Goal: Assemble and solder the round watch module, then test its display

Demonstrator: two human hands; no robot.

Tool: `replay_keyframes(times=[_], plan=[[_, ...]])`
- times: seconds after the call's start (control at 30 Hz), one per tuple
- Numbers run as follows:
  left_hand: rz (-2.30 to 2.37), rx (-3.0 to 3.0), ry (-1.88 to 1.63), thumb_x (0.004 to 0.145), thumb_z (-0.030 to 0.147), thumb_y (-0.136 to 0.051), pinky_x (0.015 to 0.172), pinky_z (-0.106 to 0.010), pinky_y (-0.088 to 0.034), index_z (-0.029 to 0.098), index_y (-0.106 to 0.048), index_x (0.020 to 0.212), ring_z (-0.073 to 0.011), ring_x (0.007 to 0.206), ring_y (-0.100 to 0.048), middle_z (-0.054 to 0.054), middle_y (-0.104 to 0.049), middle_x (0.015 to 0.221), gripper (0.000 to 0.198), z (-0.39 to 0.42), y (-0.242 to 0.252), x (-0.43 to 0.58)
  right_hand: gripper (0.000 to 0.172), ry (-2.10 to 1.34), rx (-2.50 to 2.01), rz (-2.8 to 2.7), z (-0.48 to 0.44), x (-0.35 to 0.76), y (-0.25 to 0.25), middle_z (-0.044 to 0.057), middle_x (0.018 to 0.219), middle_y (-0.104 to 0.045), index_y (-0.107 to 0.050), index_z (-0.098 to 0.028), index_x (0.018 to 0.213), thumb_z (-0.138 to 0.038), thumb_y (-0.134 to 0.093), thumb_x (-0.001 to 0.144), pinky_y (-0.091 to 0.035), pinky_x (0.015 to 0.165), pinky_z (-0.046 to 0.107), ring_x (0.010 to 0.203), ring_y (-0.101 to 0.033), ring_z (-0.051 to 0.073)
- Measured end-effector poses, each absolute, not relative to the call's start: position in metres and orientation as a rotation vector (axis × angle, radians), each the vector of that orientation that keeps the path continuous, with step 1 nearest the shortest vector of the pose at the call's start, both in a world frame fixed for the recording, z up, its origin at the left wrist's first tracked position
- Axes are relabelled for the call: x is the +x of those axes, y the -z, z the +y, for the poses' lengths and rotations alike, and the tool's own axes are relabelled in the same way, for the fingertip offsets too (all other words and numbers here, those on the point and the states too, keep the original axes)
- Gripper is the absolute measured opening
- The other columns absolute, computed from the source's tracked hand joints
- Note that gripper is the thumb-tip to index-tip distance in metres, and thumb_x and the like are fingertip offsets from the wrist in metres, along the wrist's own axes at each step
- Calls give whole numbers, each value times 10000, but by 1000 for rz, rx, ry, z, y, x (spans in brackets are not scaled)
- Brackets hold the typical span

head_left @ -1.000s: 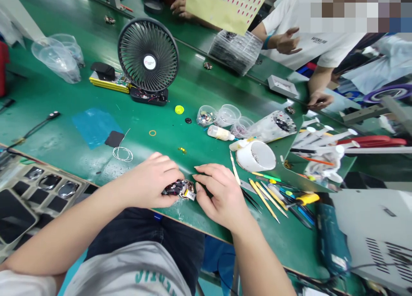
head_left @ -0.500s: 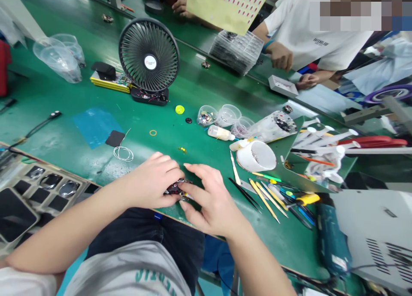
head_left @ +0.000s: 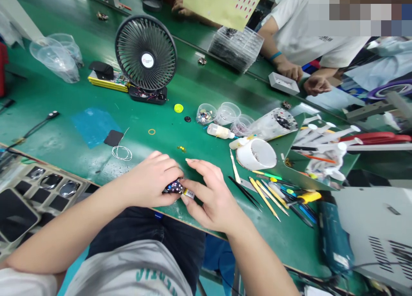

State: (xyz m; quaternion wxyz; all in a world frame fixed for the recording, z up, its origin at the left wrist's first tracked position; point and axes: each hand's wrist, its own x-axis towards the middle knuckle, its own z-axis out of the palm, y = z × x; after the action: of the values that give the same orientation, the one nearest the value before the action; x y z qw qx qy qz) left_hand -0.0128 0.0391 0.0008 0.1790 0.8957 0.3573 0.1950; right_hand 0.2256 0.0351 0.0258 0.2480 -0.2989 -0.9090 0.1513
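Note:
Close to the table's front edge, my left hand grips a small circuit board assembly, dark and rounded with shiny dots, between thumb and fingers. A silver and yellow block sticks out of its right side. My right hand pinches the assembly at that block, with the index finger raised off it. The fingers hide part of the assembly. Just beyond lie a small yellow piece, a thin orange ring and a coil of white wire.
A black fan stands at the back left. Clear cups, a white tub, tweezers and several hand tools lie to the right. Across the green table, a co-worker's hands are beside a white box.
The assembly has tilted in my hands, and its dotted face and silver block now show more. My hands stay nearly in place. The co-worker's hands have moved closer to the white box.

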Motion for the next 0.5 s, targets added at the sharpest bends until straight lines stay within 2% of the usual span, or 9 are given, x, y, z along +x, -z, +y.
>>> replay_keyframes(times=[0.27,0.5], plan=[[1020,2526,-540,911,335,-651,879,-421,-415,195,-646,1071,-260,965,-582,-70,-680,1024,213,39,0,-13,299,-451,-788,-2597,34,222,-26,169,1530,-550,-751,-215,1198,-254,-627,928,-468,1115,596,1433,-488,369],[1016,2494,-540,955,394,-635,871,-413,-402,210,-634,1099,-255,971,-595,-53,-679,1013,234,38,-3,-13,243,-273,-969,-2393,43,241,-33,185,1431,-615,-725,-206,1186,-192,-594,981,-513,1058,590,1317,-595,343]])
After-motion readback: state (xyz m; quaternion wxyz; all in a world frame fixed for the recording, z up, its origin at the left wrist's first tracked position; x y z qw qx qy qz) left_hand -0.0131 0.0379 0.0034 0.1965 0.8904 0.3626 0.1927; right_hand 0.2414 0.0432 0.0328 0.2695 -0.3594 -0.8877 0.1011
